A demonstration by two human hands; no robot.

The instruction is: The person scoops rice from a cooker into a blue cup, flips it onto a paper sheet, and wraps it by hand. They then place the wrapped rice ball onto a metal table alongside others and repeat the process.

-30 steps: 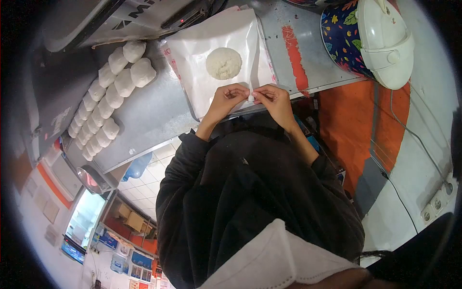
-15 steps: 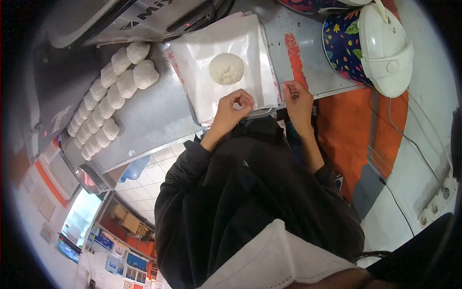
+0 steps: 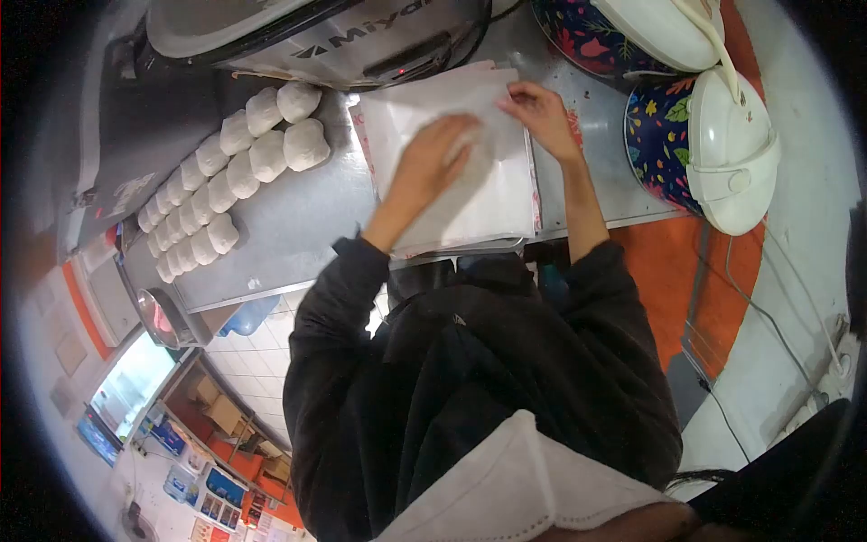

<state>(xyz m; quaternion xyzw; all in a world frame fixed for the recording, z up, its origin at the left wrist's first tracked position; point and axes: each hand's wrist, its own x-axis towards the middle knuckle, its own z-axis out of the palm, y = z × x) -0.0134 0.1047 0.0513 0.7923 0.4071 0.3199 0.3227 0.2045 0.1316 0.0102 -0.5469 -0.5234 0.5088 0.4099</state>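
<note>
A stack of white paper sheets (image 3: pixel 461 212) lies on the metal counter, with red print along its edges. My left hand (image 3: pixel 432 155) is over the middle of the sheets, on or just above the pale dough, most of which it hides; motion blurs its fingers. At the upper right edge of the stack, my right hand (image 3: pixel 542 116) has its thumb and fingers brought together by the sheet's corner. Whether the paper is between them is too small to tell.
Rows of wrapped white balls (image 3: pixel 267 155) stand on the counter (image 3: pixel 307 217) at the left. Behind the sheets is a large silver appliance (image 3: pixel 361 41). Two patterned containers with white lids (image 3: pixel 722 135) stand at the right.
Both hands have moved forward over the paper, the left onto the dough and the right up to the sheet's far corner. The view has shifted, so the counter appears lower.
</note>
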